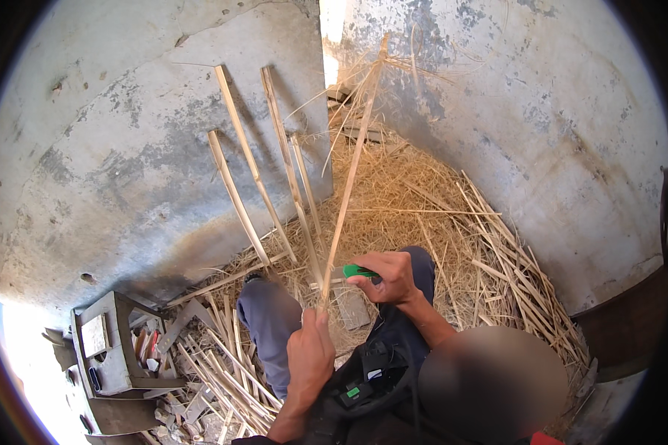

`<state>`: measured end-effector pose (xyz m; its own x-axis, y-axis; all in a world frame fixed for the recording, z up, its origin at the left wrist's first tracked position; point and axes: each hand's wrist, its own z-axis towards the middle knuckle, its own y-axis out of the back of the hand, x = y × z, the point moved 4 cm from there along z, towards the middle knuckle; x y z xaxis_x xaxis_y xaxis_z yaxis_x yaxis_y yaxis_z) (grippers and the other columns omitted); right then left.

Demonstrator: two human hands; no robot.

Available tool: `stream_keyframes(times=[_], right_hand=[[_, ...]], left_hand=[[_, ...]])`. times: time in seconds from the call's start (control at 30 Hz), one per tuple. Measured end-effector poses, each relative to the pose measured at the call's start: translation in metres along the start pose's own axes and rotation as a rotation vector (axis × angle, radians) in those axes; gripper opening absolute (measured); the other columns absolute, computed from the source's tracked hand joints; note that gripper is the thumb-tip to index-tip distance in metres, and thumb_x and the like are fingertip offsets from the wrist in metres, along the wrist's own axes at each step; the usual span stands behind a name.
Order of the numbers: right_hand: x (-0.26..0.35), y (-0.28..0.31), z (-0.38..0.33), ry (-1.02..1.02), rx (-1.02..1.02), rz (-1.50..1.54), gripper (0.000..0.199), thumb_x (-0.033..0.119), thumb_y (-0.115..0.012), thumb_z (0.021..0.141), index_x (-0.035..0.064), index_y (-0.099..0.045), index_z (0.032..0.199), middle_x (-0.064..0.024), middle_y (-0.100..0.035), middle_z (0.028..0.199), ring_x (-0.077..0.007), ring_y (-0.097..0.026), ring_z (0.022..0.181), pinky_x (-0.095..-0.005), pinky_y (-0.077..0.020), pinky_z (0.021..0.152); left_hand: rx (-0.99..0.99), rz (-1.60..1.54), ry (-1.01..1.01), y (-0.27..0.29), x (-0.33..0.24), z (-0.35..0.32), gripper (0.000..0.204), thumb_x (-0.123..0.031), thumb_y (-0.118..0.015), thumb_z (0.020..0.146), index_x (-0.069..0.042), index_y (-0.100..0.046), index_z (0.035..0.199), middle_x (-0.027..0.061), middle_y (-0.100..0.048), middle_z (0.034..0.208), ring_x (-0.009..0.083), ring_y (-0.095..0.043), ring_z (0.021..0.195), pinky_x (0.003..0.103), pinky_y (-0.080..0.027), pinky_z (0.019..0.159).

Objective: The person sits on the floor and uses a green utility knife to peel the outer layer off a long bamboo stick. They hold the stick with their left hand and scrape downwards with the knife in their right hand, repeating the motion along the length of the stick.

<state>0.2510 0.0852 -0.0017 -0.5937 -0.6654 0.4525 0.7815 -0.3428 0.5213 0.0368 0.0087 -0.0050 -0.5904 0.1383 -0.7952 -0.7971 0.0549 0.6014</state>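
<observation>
Nearest the camera, grips lower end of wooden strip (352,174) in left hand (312,350), sloping away over heaped shavings (416,167); clasps green-handled knife (358,271) in right hand (391,277). Risks skidding toward left hand or left knee (263,322) through excess force or catching grain.

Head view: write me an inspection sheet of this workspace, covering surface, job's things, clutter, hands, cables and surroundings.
Surface: straw-like shavings spread over the ground.
Job's things: long strip, slanting up and away; green-handled tool at its near part.
Clutter: strip piles at right and lower left; open-framed box with mixed items.
Hands: left hand grips the strip's near end; right hand holds the tool.
Cables: nothing clearly seen.
Surroundings: worn grey walls; four strips leaning at left.
</observation>
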Motion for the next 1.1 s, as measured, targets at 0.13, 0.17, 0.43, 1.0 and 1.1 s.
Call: stream_keyframes(times=[0.13,0.17,0.43,1.0,1.1], right_hand=[[-0.004,0.0,0.006,-0.014,-0.09,-0.004,0.036,0.04,-0.085,0.094,0.0045,-0.081,0.098,-0.0108,-0.077,0.081,-0.0277,-0.075,0.066,-0.0356,-0.0573,0.059],[-0.004,0.0,0.008,-0.015,-0.1,-0.005,0.036,0.04,-0.085,0.095,0.0041,-0.081,0.098,-0.0114,-0.078,0.082,-0.0278,-0.075,0.067,-0.0357,-0.0578,0.06],[-0.015,0.007,0.023,-0.061,-0.16,-0.039,0.036,0.041,-0.085,0.094,0.0057,-0.082,0.101,-0.0106,-0.081,0.087,-0.0275,-0.078,0.071,-0.0347,-0.0589,0.062],[-0.155,0.065,0.079,-0.493,-0.301,-0.219,0.051,0.053,-0.07,0.106,0.0053,-0.084,0.119,-0.0061,-0.071,0.069,-0.0184,-0.063,0.059,-0.039,-0.0452,0.057],[-0.176,0.069,0.088,-0.349,-0.308,-0.257,0.049,0.052,-0.07,0.106,0.0073,-0.084,0.12,-0.0082,-0.073,0.071,-0.0187,-0.065,0.063,-0.0389,-0.0478,0.06]], left_hand=[[0.005,0.0,0.001,0.0,0.001,0.0,0.019,-0.019,-0.048,0.116,-0.002,-0.054,0.11,0.0307,-0.063,0.071,0.0566,-0.063,0.071,0.066,-0.044,0.064],[0.005,0.003,-0.005,0.0,0.002,0.0,0.019,-0.019,-0.048,0.116,-0.002,-0.054,0.11,0.0306,-0.062,0.071,0.0564,-0.063,0.071,0.066,-0.044,0.064],[0.013,0.021,-0.05,0.002,0.0,-0.002,0.017,-0.016,-0.047,0.114,-0.002,-0.054,0.11,0.0296,-0.062,0.073,0.0555,-0.064,0.07,0.066,-0.045,0.062],[0.187,0.077,0.055,-0.009,0.025,-0.042,0.024,-0.026,-0.047,0.117,-0.004,-0.054,0.112,0.0294,-0.064,0.071,0.055,-0.065,0.072,0.067,-0.047,0.065],[0.189,0.095,0.072,-0.012,0.03,-0.043,0.027,-0.029,-0.046,0.117,-0.004,-0.054,0.111,0.0293,-0.065,0.071,0.0556,-0.065,0.072,0.068,-0.046,0.067]])
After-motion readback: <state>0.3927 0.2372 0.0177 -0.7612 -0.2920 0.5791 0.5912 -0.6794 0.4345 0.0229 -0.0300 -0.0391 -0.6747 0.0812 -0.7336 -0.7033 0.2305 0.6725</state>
